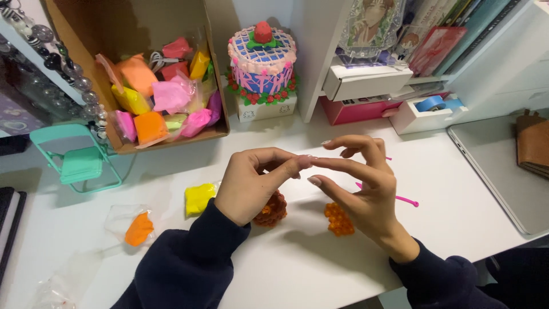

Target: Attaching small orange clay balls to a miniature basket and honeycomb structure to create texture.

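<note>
Your left hand (249,186) and your right hand (360,183) are raised a little above the white surface (446,189), and they meet in the middle, fingertip to fingertip. The thumb and first finger of your left hand are pinched together, and the fingers of your right hand touch this same place; the other right fingers are spread and curled upward. If there is some small piece between the fingertips, it is too small to see, so you cannot tell if they grasp anything. Under your left hand, partly hidden by it, a dark orange bumpy clay lump (273,210) sits on the surface. Near it, under your right wrist, lies a brighter orange bumpy piece (338,219). A thin pink tool (405,199) lies behind your right hand. To your left there is a yellow clay bag (199,197), and further left an orange clay bag (139,228). At the back, a cardboard box (214,133) holds many coloured clay bags, beside a small clay cake (262,57). A mint toy chair (80,160) stands at the far left.
</note>
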